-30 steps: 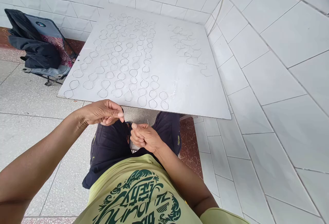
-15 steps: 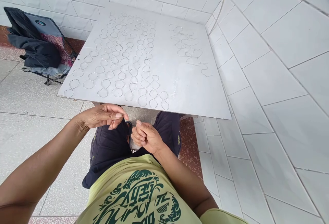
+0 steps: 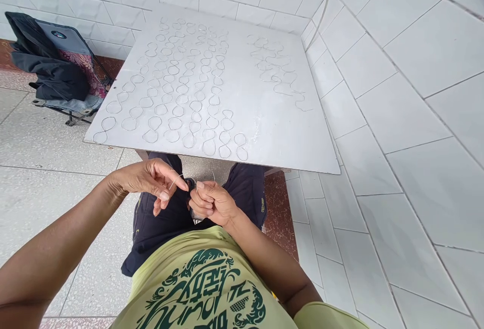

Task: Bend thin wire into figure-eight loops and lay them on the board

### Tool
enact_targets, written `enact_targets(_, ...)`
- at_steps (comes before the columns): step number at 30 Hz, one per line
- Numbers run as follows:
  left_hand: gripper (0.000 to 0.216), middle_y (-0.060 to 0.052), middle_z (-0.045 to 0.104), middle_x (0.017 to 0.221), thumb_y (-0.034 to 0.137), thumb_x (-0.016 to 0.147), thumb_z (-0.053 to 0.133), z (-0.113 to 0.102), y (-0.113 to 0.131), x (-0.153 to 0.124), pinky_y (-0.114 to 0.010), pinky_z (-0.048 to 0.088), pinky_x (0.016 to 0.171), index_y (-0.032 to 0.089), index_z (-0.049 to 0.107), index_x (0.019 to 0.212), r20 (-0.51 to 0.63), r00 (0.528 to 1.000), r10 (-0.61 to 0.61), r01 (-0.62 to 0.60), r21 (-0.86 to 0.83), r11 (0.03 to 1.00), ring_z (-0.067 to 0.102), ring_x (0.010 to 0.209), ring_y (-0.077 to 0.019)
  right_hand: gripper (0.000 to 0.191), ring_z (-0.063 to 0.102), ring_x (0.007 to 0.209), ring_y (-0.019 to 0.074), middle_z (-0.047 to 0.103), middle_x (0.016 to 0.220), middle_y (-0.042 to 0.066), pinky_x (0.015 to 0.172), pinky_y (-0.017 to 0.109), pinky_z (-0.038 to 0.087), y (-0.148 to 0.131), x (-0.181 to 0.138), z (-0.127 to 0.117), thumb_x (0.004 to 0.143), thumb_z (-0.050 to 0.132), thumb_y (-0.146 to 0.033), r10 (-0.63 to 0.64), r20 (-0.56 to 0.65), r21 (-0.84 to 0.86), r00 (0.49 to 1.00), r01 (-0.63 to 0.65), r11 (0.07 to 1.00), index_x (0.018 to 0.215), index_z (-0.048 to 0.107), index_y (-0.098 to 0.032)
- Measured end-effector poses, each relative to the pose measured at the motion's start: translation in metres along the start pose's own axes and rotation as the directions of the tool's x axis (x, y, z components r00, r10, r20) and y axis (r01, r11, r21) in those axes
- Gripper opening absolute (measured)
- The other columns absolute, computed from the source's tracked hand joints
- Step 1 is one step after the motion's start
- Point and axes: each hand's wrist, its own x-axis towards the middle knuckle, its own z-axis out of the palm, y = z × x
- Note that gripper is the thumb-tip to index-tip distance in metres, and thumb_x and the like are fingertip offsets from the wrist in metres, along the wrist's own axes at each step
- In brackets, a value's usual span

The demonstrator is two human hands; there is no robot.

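While both forearms reach forward over the lap, just short of the near edge of the white board, the hands face each other, near but apart. The left hand is bent at the wrist, its index finger extended toward the right hand and its thumb parted below; a thin strand crosses the index finger, though whether the fingers grip it cannot be told. The right hand is curled, thumb over index finger, closed on a thin wire, one end of which rises above the knuckles. The wire thus lies at the right hand, above the dark trousers. Beyond, figure-eight wires stand in rows at left on the board; wavy wires lie at right.
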Motion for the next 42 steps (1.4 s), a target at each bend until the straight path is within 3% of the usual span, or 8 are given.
enact_targets(15, 0.044, -0.008, 0.073, 0.065, 0.029, 0.079, 0.086, -0.019, 0.020, -0.010, -0.038, 0.065, 0.049, 0.017, 0.080, 0.120, -0.038, 0.982, -0.183, 0.187, 0.132, 0.973, 0.074, 0.052, -0.0283, 0.059, 0.032, 0.040, 0.0056, 0.035, 0.047, -0.008, 0.042, 0.022, 0.021, 0.002, 0.003, 0.000, 0.093, 0.074, -0.042, 0.067, 0.015, -0.071, 0.998, -0.065, 0.995, 0.053, 0.038, -0.018)
enact_targets(22, 0.049, -0.006, 0.073, 0.065, 0.030, 0.077, 0.087, -0.015, 0.020, -0.008, -0.033, 0.062, 0.049, 0.010, 0.077, 0.121, -0.086, 0.978, -0.190, 0.198, 0.104, 0.975, 0.072, 0.053, -0.0248, 0.057, 0.033, 0.039, 0.0051, 0.037, 0.046, -0.009, 0.041, 0.023, 0.019, 0.009, 0.004, 0.001, 0.088, 0.080, -0.045, -0.003, -0.111, -0.156, 0.994, -0.014, 0.988, 0.054, 0.042, -0.019)
enact_targets(30, 0.039, -0.005, 0.072, 0.069, 0.028, 0.084, 0.082, -0.022, 0.021, -0.006, -0.032, 0.065, 0.056, 0.022, 0.078, 0.122, -0.065, 0.986, -0.152, 0.161, 0.167, 0.973, 0.073, 0.058, -0.0209, 0.058, 0.030, 0.039, 0.0043, 0.038, 0.045, -0.009, 0.039, 0.023, 0.014, 0.019, 0.011, 0.001, 0.085, 0.081, -0.052, -0.068, -0.248, -0.214, 0.966, 0.014, 0.977, 0.055, 0.043, -0.019)
enact_targets(36, 0.036, -0.007, 0.074, 0.075, 0.033, 0.086, 0.080, -0.037, 0.024, -0.008, -0.034, 0.066, 0.063, 0.025, 0.080, 0.121, -0.199, 0.974, -0.110, 0.164, 0.275, 0.948, 0.073, 0.061, -0.0209, 0.042, 0.042, 0.041, 0.0072, 0.051, 0.056, -0.008, 0.036, 0.019, 0.025, 0.017, 0.003, 0.004, 0.093, 0.069, -0.059, -0.090, -0.204, -0.160, 0.975, 0.058, 0.985, 0.082, 0.056, -0.020)
enact_targets(42, 0.040, -0.007, 0.074, 0.075, 0.033, 0.081, 0.083, -0.032, 0.029, -0.006, -0.032, 0.063, 0.061, 0.023, 0.080, 0.120, -0.333, 0.938, -0.093, 0.201, 0.304, 0.931, 0.072, 0.060, -0.0207, 0.033, 0.051, 0.043, 0.0089, 0.060, 0.062, -0.007, 0.037, 0.019, 0.038, 0.012, -0.007, 0.009, 0.094, 0.071, -0.051, -0.181, -0.207, -0.239, 0.961, 0.130, 0.962, 0.098, 0.058, -0.020)
